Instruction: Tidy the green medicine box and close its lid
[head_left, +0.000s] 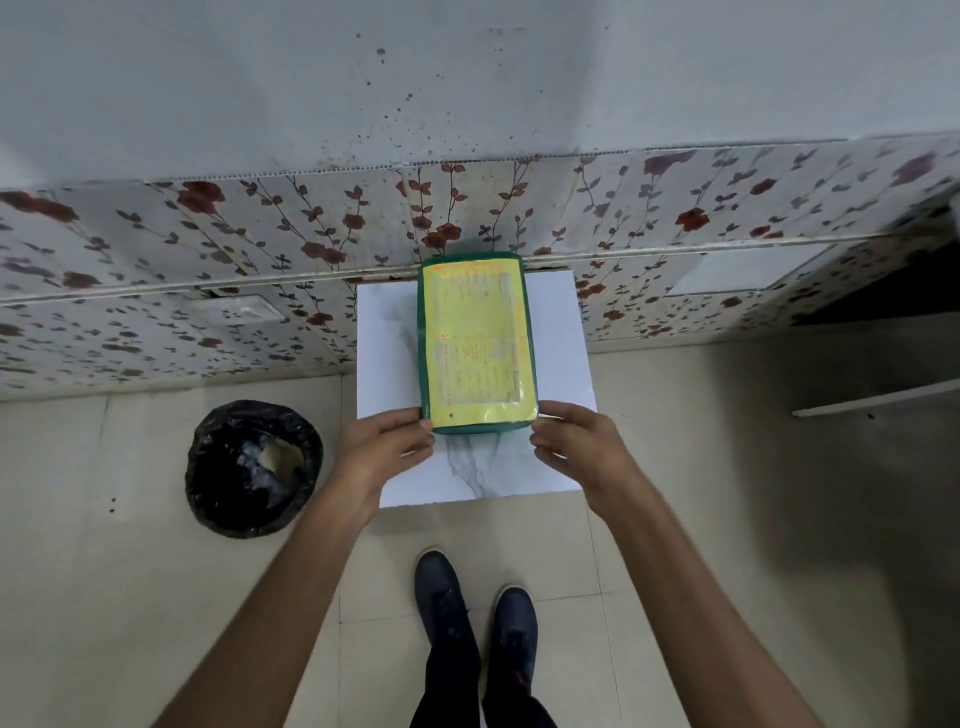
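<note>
Green medicine box (475, 343), lid down, sits on white table (384, 332) at 12 o'clock from hands, long axis 12-to-6, left hand (387, 447) and right hand (576, 441) equally near, fingers pinching its near corners.

Yellow label (475, 340) on green medicine box (477, 427): print illegible.

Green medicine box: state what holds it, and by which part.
Both hands hold the green medicine box at its near end: the left hand at the near left corner, the right hand at the near right corner.
</note>
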